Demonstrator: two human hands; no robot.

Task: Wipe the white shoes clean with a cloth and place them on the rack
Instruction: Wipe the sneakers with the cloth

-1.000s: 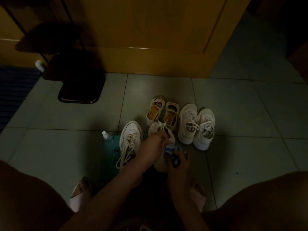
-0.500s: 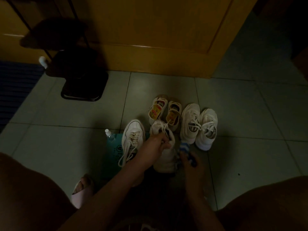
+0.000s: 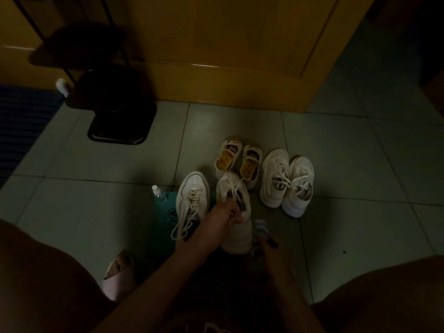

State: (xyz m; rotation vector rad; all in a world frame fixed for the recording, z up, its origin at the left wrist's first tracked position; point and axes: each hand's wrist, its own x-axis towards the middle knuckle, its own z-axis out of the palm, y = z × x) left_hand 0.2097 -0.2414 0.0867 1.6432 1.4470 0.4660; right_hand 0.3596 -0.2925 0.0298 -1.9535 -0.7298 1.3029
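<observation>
Wiping step. The left hand (image 3: 223, 217) closes its grip on a white shoe (image 3: 229, 186) at the opening, just beside its mate (image 3: 192, 195). The right hand (image 3: 269, 248) clutches a striped cloth (image 3: 260, 225) at the shoe's side. The next move likely calls for firm rubbing.

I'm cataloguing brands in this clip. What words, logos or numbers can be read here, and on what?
Teal flat packet on the floor: round emblem and faint lettering, too dim and blurred to read.
Yellow printed insoles of the small white shoes: pictures only, no readable words.
No other text visible.
</observation>
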